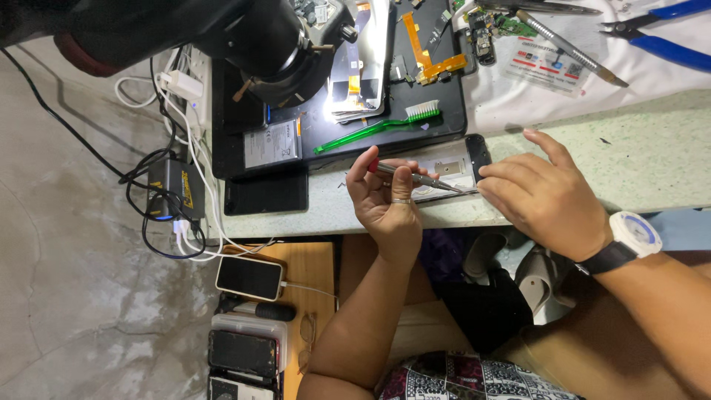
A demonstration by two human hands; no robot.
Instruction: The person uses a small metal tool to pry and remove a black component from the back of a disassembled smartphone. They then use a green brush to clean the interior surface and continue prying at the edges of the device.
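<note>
Seemingly tip-rightward, the screwdriver (413,176) lies across the opened phone (452,174).

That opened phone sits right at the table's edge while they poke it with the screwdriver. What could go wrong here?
1. The opened phone lies close to the table edge; a push might slide it off.
2. The screwdriver is held in the left hand by the fingertips alone; its tip could slip and scratch parts inside.
3. The right hand steadies only one end, so the phone may pivot.
</note>
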